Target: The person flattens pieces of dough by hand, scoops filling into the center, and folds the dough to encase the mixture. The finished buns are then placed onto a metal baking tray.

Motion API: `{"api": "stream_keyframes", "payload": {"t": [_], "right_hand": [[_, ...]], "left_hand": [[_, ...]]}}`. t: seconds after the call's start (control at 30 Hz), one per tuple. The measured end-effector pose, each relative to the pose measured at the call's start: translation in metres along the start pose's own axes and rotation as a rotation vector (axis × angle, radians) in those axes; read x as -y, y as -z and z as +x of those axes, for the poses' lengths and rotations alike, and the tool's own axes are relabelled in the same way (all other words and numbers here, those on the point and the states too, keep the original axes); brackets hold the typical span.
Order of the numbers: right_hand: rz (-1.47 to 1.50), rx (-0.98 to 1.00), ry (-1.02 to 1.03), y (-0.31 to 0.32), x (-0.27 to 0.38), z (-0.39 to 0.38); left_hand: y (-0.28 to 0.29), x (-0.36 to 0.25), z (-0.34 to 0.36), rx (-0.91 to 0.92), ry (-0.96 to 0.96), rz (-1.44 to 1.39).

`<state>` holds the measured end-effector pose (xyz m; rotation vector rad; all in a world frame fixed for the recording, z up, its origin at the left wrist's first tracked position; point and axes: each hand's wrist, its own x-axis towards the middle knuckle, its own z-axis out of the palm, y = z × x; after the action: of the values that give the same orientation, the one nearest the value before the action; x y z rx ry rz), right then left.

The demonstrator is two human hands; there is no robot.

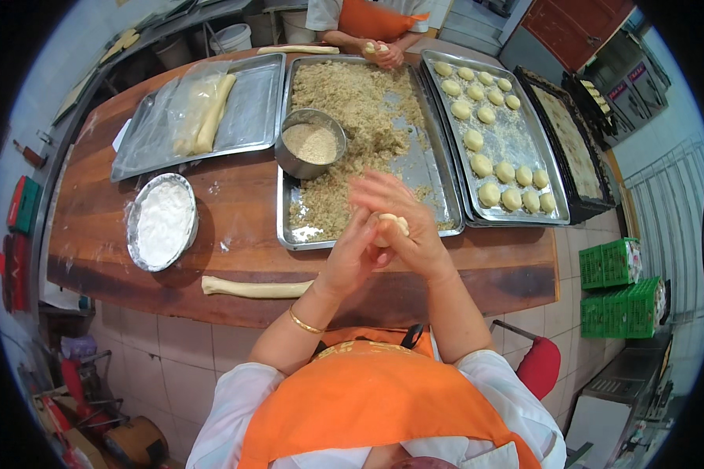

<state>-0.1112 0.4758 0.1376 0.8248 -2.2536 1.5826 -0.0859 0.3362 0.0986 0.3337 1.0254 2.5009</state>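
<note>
A small pale dough ball sits between my two hands, over the front edge of the crumbly filling tray. My left hand cups it from the left, fingers curled round it. From the right, my right hand closes on it with the thumb against the dough; its fingertips are smeared by motion. Most of the ball is hidden by my fingers. Beyond my hands, the metal tray holds loose crumbly filling. A steel bowl with fine crumbs stands in that tray. A dough roll lies at the table's near edge.
At the left is a bowl of white flour; behind it, a tray carries plastic-covered dough. Right of the filling, another tray holds several round dough balls. Across the table, a co-worker's hands hold dough. Green crates stand right.
</note>
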Motion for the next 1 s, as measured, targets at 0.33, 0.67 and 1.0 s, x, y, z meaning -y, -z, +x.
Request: {"api": "stream_keyframes", "payload": {"t": [0.33,0.67,1.0], "right_hand": [[0.074,0.201,-0.096,0.009,-0.01,-0.005],[0.114,0.177,-0.074,0.001,-0.002,-0.001],[0.196,-0.07,0.024,-0.015,0.009,0.002]], "left_hand": [[0.021,0.017,0.01,0.046,-0.02,0.158],[0.021,0.013,0.006,0.014,-0.072,0.275],[0.036,0.011,0.002,0.139,0.021,0.274]]}}
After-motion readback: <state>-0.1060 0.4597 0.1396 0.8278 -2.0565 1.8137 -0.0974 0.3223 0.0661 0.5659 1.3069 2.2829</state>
